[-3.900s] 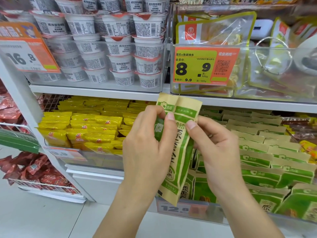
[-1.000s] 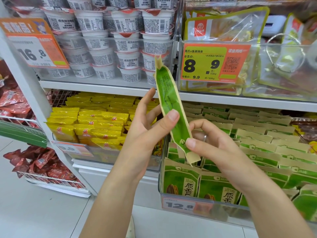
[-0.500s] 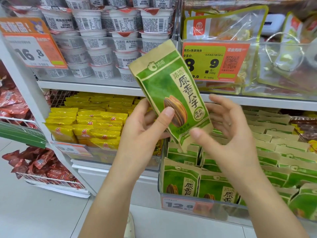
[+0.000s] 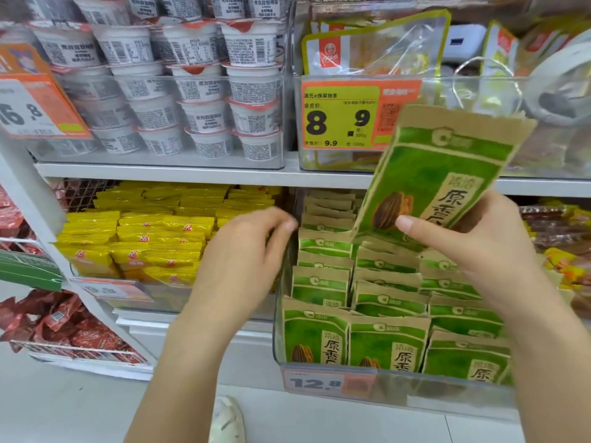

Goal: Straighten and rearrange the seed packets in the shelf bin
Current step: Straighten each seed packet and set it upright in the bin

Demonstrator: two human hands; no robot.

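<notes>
My right hand (image 4: 476,247) pinches a green seed packet (image 4: 438,174) near its bottom edge, thumb on the front, holding it tilted above the bin (image 4: 415,394), face toward me. My left hand (image 4: 243,254) hangs blurred just left of the bin, fingers loosely curled and holding nothing. More packets (image 4: 383,314) stand in rows inside the bin.

I see a white upper shelf (image 4: 179,171) carrying a clear tray of stacked white cups (image 4: 204,91) beside a clear bin of yellow-edged pouches (image 4: 374,43). On the lower shelf, yellow packets (image 4: 150,231) sit left of the shelf bin (image 4: 399,391), which holds rows of upright green seed packets (image 4: 383,343).
</notes>
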